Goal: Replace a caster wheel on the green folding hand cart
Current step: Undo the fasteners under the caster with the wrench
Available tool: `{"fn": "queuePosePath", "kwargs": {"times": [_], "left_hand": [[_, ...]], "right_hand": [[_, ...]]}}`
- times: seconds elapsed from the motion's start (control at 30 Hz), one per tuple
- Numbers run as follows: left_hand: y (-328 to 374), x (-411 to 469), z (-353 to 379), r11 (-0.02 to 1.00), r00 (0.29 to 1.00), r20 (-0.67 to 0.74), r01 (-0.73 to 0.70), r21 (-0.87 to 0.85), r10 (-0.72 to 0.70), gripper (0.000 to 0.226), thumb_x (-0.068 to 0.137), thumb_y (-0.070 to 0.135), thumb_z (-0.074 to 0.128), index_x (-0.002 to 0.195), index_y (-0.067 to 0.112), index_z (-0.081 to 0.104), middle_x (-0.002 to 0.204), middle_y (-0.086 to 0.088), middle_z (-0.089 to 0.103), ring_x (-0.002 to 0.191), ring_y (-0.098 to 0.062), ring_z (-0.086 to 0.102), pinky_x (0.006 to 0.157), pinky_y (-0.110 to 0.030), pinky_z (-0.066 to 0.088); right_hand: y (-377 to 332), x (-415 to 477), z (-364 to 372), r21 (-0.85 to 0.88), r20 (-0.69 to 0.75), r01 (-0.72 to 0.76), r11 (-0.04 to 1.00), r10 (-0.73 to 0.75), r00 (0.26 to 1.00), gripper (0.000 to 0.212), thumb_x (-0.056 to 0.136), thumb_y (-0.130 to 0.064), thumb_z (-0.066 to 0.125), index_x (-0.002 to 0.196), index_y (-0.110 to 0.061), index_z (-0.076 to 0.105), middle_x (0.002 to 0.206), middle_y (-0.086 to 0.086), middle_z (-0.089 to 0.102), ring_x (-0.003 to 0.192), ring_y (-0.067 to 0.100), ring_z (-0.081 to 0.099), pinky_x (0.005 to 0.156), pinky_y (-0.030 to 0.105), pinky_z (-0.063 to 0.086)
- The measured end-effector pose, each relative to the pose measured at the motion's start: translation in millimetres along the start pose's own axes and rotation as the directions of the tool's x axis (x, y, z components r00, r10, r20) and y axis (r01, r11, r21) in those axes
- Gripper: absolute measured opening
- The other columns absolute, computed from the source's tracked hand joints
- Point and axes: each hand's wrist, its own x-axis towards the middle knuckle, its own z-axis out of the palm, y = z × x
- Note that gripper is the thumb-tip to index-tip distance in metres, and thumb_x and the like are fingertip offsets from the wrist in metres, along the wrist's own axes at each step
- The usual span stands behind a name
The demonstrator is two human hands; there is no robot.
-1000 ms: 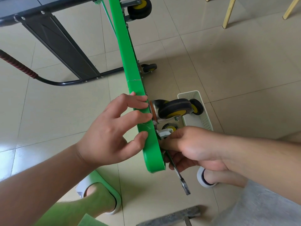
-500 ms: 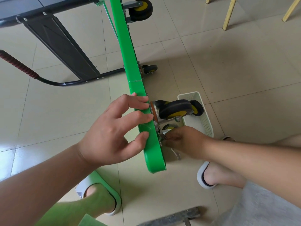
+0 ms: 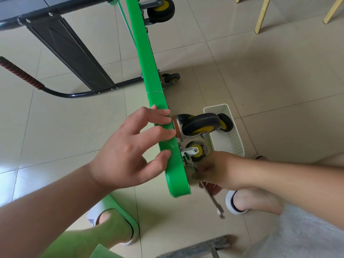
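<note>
On my feed, the smooth green plastic cart deck (image 3: 147, 53) stands on its long edge on the glossy tiled floor. Its long axis runs from the top of view down toward me, with the rounded corner nearest and the wheel side facing right. My left hand (image 3: 130, 151) lies across the deck's upper edge near that corner, fingers spread and nearly straight, pressing the plastic and gripping nothing. Right of the deck, low by the same corner, my right hand (image 3: 217, 170) is curled round a thin steel wrench (image 3: 213, 200). Its free end slants down and away from the deck. Its head is blurred, so I can only say it seems to sit at the metal mount there.

I count five wheels, all black rubber tyres on yellow hubs. Three stand out from the deck's right face, and the largest caster (image 3: 201, 125) sits in a shiny steel fork just past my left fingertips. A fourth with a white bracket (image 3: 189, 151) is just below it. The fifth lies in one white perforated plastic basket (image 3: 237, 146) right of the deck. Left of the deck lies one black tubular handle frame (image 3: 61, 93) with a ribbed red-and-black grip.
</note>
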Motion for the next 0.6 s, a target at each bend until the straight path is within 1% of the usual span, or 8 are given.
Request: {"fn": "queuePosePath", "kwargs": {"times": [0.07,0.1,0.17,0.27,0.37,0.43,0.5,0.6], "left_hand": [[1,0,0,1.000,1.000,-0.002,0.004,0.003,-0.004,0.023,0.103,0.030,0.055,0.119,0.014,0.060,0.128,-0.009,0.052,0.135,-0.026,0.057,0.117,-0.051,0.046],[1,0,0,1.000,1.000,-0.002,0.004,0.002,-0.004,0.022,0.103,0.029,0.056,0.118,0.014,0.060,0.128,-0.009,0.052,0.135,-0.026,0.057,0.117,-0.051,0.047],[1,0,0,1.000,1.000,-0.004,0.002,-0.001,-0.002,0.022,0.101,0.027,0.058,0.118,0.014,0.060,0.127,-0.010,0.052,0.135,-0.026,0.057,0.116,-0.052,0.047],[1,1,1,1.000,1.000,-0.006,-0.002,0.006,0.002,0.022,0.099,0.024,0.059,0.118,0.013,0.061,0.125,-0.013,0.054,0.134,-0.027,0.057,0.116,-0.052,0.047],[1,1,1,1.000,1.000,-0.006,0.004,0.014,-0.004,0.022,0.099,0.025,0.059,0.118,0.013,0.061,0.123,-0.018,0.057,0.133,-0.028,0.058,0.117,-0.048,0.047],[1,1,1,1.000,1.000,-0.004,0.008,0.017,-0.008,0.022,0.101,0.026,0.057,0.118,0.013,0.061,0.121,-0.021,0.059,0.133,-0.029,0.058,0.117,-0.046,0.046],[1,1,1,1.000,1.000,-0.003,0.008,0.018,-0.008,0.022,0.101,0.027,0.057,0.118,0.013,0.061,0.121,-0.021,0.059,0.133,-0.029,0.058,0.117,-0.046,0.046],[1,1,0,1.000,1.000,-0.005,0.003,0.015,-0.002,0.022,0.101,0.026,0.057,0.118,0.013,0.061,0.124,-0.017,0.057,0.133,-0.029,0.058,0.117,-0.048,0.047]], "right_hand": [[-9,-15,5,0.291,0.061,-0.046,0.956,0.029,0.998,0.029,0.101,-0.026,0.064,0.099,0.002,0.072,0.085,0.013,0.077,0.072,0.026,0.076,0.071,0.034,0.065],[-14,-22,6,0.393,0.090,-0.066,0.917,0.033,0.995,0.029,0.101,-0.024,0.064,0.103,0.004,0.070,0.083,0.014,0.076,0.070,0.027,0.074,0.068,0.033,0.063],[-25,-33,6,0.507,0.139,-0.089,0.857,0.020,0.990,0.027,0.103,-0.021,0.061,0.105,0.004,0.068,0.080,0.015,0.074,0.068,0.026,0.071,0.065,0.032,0.061],[-36,-40,0,0.557,0.161,-0.089,0.826,-0.003,0.987,0.026,0.104,-0.022,0.058,0.103,0.001,0.070,0.079,0.015,0.073,0.067,0.023,0.071,0.063,0.030,0.059],[-41,-39,-3,0.572,0.160,-0.088,0.816,-0.006,0.987,0.026,0.104,-0.022,0.058,0.102,0.000,0.070,0.077,0.014,0.072,0.066,0.023,0.070,0.060,0.028,0.058],[-42,-37,-4,0.582,0.161,-0.092,0.808,-0.004,0.987,0.027,0.104,-0.021,0.057,0.105,0.002,0.070,0.076,0.014,0.072,0.066,0.023,0.069,0.059,0.027,0.058],[-43,-33,-5,0.580,0.165,-0.096,0.809,0.000,0.986,0.028,0.104,-0.021,0.057,0.108,0.003,0.070,0.076,0.013,0.072,0.065,0.022,0.069,0.058,0.027,0.058],[-44,-27,-5,0.581,0.170,-0.107,0.807,0.008,0.985,0.026,0.103,-0.022,0.058,0.104,0.001,0.071,0.074,0.012,0.072,0.062,0.020,0.069,0.056,0.025,0.057]]}}
